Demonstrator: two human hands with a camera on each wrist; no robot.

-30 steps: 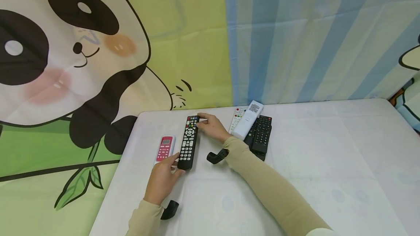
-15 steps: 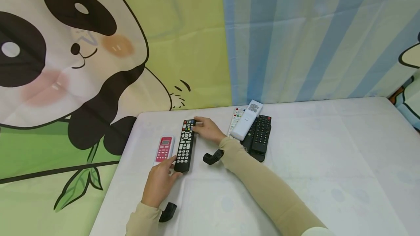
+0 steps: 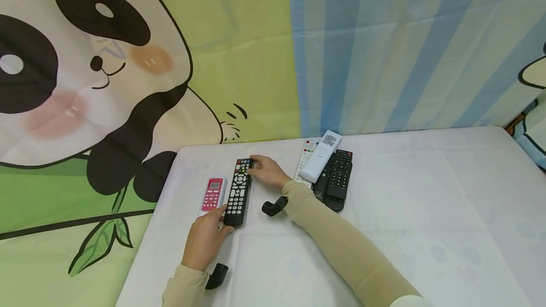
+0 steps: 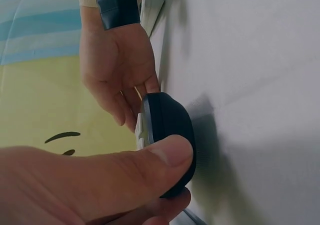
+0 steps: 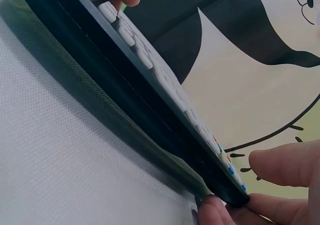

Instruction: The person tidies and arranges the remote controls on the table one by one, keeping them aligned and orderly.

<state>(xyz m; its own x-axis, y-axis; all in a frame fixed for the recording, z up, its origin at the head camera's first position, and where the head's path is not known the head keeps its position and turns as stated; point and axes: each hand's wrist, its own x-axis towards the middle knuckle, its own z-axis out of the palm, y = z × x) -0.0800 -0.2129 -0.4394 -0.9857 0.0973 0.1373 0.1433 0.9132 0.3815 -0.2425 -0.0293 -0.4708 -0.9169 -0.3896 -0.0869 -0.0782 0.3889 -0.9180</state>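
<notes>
A long black remote control [image 3: 239, 192] with pale keys and a few coloured ones lies lengthwise between my hands, keys facing up. My left hand [image 3: 204, 239] pinches its near end, the thumb [image 4: 175, 152] along one side in the left wrist view. At the far end, my right hand [image 3: 268, 172] holds the tip with its fingers; one finger [image 5: 285, 165] stands off the keys in the right wrist view. Whether the remote's underside touches the table cannot be told. Just left of it lies a white air-conditioner remote [image 3: 213, 194] with a red face, partly hidden by my left hand.
Right of my right forearm, several remotes lie in a pile: a white one face down [image 3: 321, 156] on top, a white keyed one [image 3: 305, 155] and black ones [image 3: 340, 174]. A white cloth covers the table [image 3: 409, 193]. A panda-print curtain [image 3: 256, 60] hangs behind.
Both hands have carried the black remote leftward and slightly toward me, closer to the red-faced remote. The piled remotes have stayed in place.
</notes>
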